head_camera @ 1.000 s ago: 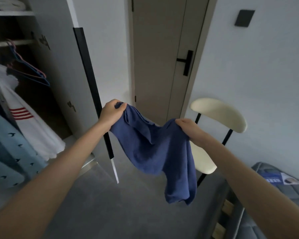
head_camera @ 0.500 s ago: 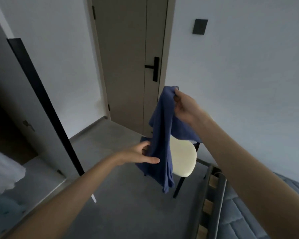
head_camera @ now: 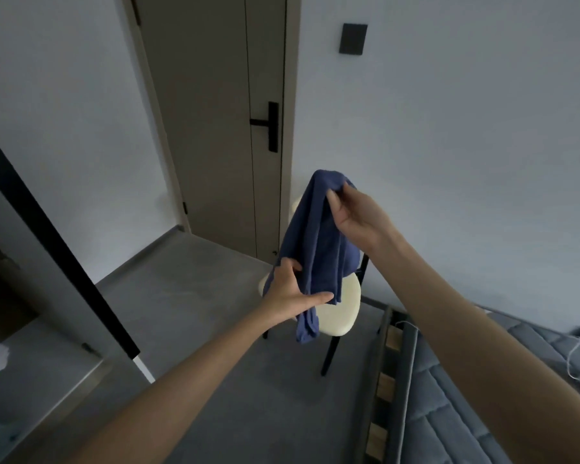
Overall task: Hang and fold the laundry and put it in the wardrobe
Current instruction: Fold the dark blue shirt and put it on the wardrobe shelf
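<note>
Nearest us, the grey mattress lay low at the right, and the wardrobe door stood swung out at the left. Beyond the two forearms we saw the left hand holding the lower part of the blue garment between thumb and outstretched fingers. The right hand, higher and further out, pinched its bunched top edge. The cloth hung in the air between them, in front of the cream chair; whether it brushed the seat we could not tell. We judged the step to be straightening it for a fold or a hanger. To do that well, we thought, the hands should find matching corners or seams, draw apart until the cloth hung flat, and keep the tail off the floor. Furthest off stood the closed door and a dark wall switch.
</note>
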